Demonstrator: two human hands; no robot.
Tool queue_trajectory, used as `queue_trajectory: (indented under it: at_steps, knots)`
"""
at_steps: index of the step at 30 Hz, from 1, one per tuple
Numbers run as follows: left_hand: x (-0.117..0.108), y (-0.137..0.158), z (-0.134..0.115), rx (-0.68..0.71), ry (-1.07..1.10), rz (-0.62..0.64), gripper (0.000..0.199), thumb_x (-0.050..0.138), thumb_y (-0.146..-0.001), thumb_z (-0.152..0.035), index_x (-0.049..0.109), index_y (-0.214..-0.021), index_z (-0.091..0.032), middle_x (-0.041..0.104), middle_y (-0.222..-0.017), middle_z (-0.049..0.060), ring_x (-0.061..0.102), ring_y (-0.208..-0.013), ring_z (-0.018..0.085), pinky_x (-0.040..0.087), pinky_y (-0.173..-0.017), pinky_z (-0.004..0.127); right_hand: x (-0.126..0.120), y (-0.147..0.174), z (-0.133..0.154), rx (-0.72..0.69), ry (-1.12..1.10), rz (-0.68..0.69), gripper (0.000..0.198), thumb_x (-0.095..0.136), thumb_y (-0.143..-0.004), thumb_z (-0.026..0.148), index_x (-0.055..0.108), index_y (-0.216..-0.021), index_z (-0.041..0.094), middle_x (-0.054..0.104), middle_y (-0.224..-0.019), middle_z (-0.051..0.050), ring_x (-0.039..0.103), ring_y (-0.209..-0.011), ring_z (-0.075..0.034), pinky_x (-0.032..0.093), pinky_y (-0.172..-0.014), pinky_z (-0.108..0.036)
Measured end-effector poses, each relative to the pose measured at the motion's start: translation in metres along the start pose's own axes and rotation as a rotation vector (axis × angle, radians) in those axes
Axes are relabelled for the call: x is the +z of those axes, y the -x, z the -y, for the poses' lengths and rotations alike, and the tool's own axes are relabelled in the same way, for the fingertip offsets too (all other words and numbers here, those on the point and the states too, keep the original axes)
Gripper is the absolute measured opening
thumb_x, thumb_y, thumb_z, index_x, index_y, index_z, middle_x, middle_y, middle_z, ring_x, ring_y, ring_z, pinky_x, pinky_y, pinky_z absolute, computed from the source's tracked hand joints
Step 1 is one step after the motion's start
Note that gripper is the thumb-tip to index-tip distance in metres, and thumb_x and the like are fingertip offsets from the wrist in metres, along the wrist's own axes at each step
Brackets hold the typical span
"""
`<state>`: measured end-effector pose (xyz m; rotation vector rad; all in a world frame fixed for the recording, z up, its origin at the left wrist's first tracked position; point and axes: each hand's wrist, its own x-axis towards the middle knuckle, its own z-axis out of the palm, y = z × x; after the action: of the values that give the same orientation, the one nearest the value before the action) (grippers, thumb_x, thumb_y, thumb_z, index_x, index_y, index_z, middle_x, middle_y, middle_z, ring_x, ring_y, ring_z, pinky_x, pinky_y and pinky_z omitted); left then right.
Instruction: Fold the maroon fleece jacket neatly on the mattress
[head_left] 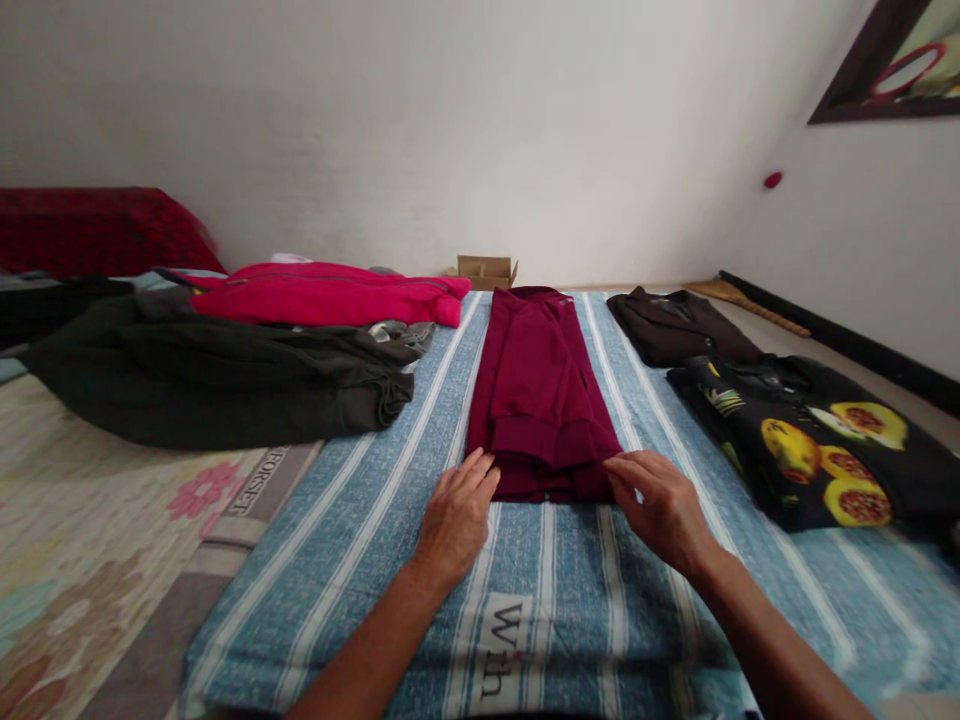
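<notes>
A maroon sweatshirt (536,390) lies in front of me, folded into a long narrow strip with its sleeves laid over the body. My left hand (457,510) is at its near left corner, fingers closed on the edge of the cloth. At the near right corner, my right hand (656,500) pinches the hem between thumb and fingers. The hem lies flat on the blue striped sheet (390,560), the collar at the far end.
On the right lie a folded dark brown garment (679,325) and a folded black fruit-print garment (832,440). A dark green garment (225,375) and a bright pink one (337,293) are heaped on the left. A small cardboard box (486,272) stands by the wall.
</notes>
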<state>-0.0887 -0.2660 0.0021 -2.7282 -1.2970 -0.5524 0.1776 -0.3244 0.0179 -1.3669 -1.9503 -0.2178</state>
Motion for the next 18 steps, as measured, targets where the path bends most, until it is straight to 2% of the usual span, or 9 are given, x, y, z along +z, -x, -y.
queue_trajectory:
  at_steps: [4, 9, 13, 18]
  knots:
    - [0.000, 0.006, -0.005, 0.023, -0.020, 0.032, 0.042, 0.036, -0.082, -0.003, 0.060, -0.116, -0.014, 0.057, -0.127, 0.013, 0.048, -0.123, 0.025, 0.038, -0.101, 0.049, 0.001, 0.013, 0.002, -0.031, 0.061, -0.011, 0.018, 0.047, -0.089, 0.016, 0.064, -0.097, 0.017, 0.066, -0.089, -0.007, 0.060, -0.084, -0.017, 0.048, -0.076, -0.032]
    - [-0.003, 0.005, -0.018, 0.075, -0.057, 0.048, 0.043, 0.036, -0.081, -0.001, 0.058, -0.116, -0.012, 0.059, -0.123, 0.015, 0.052, -0.117, 0.025, 0.032, -0.104, 0.051, 0.011, 0.024, 0.013, -0.106, 0.134, 0.074, 0.023, 0.046, -0.088, 0.013, 0.062, -0.105, 0.015, 0.064, -0.102, -0.010, 0.056, -0.098, -0.022, 0.045, -0.085, -0.037]
    - [-0.010, -0.003, -0.030, 0.106, -0.047, 0.066, 0.046, 0.034, -0.079, 0.001, 0.056, -0.116, -0.014, 0.060, -0.117, 0.013, 0.054, -0.110, 0.023, 0.039, -0.099, 0.045, 0.022, 0.030, 0.022, -0.148, 0.207, 0.136, 0.028, 0.043, -0.088, 0.012, 0.061, -0.109, 0.015, 0.061, -0.110, -0.012, 0.050, -0.107, -0.025, 0.040, -0.090, -0.042]
    - [-0.017, -0.011, -0.037, 0.097, -0.065, 0.123, 0.038, 0.033, -0.082, -0.002, 0.057, -0.107, -0.017, 0.060, -0.109, 0.011, 0.053, -0.103, 0.022, 0.044, -0.089, 0.039, 0.032, 0.027, 0.029, -0.201, 0.290, 0.152, 0.028, 0.043, -0.086, 0.010, 0.060, -0.109, 0.013, 0.060, -0.108, -0.014, 0.048, -0.105, -0.027, 0.038, -0.090, -0.044]
